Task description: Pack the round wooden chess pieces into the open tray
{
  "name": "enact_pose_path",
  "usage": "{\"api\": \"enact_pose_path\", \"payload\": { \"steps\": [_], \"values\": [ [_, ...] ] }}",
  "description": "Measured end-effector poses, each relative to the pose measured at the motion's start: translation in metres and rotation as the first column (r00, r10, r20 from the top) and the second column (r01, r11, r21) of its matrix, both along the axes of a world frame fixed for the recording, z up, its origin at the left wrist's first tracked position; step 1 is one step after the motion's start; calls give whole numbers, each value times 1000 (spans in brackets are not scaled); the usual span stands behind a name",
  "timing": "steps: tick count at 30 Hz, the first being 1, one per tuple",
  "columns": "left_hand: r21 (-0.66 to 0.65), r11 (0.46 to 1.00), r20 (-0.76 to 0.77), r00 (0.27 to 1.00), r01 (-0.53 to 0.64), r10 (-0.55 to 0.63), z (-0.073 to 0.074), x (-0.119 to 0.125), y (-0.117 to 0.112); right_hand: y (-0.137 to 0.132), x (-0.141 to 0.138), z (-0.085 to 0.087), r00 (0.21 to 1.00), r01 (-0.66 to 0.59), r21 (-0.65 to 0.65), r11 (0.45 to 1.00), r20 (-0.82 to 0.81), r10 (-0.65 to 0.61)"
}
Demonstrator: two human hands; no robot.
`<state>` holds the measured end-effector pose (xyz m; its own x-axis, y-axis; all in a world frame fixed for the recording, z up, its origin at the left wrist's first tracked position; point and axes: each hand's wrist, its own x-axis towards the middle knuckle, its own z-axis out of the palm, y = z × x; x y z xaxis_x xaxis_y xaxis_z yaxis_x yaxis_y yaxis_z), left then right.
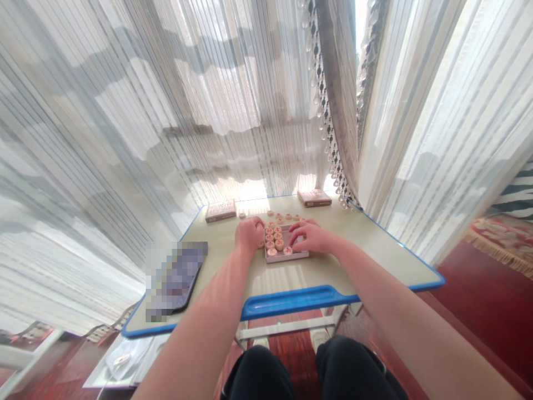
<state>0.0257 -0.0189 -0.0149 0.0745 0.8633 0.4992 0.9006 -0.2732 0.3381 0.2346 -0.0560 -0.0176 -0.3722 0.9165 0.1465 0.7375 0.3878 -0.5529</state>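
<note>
A shallow tray-like box stands on the table, with round wooden Chinese chess pieces in rows along its left side. One piece lies near its front wall, by my right thumb. My left hand is closed at the box's left edge, its fingers curled; whatever they hold is hidden. Over the right half of the box, my right hand has its fingers bent and apart, and nothing shows between them. Several more pieces lie on the table behind the box.
At the back of the blue-edged table are a flat box on the left and another box on the right. A dark, partly pixelated tablet-like object lies at the left. Sheer curtains hang behind the table.
</note>
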Motion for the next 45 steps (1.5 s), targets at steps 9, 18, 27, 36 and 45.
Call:
{"api": "enact_pose_path", "payload": {
  "steps": [9,18,27,36,45],
  "values": [
    [-3,1000,-10,1000,1,-1,-1,-1,2,-1,-3,-1,1000,-3,64,998,-15,4],
    [20,999,-15,1000,25,-25,-2,0,3,0,-9,-5,1000,8,145,989,-2,-7],
    [9,1000,-23,999,28,-28,-1,0,1,1,-9,-6,1000,-3,175,984,15,1],
    [11,1000,-3,1000,26,-26,0,1,1,6,-9,-8,996,41,292,956,-89,-15],
    [12,999,13,999,33,-33,0,0,2,4,-20,-11,993,-20,417,909,-96,65]
  ]
}}
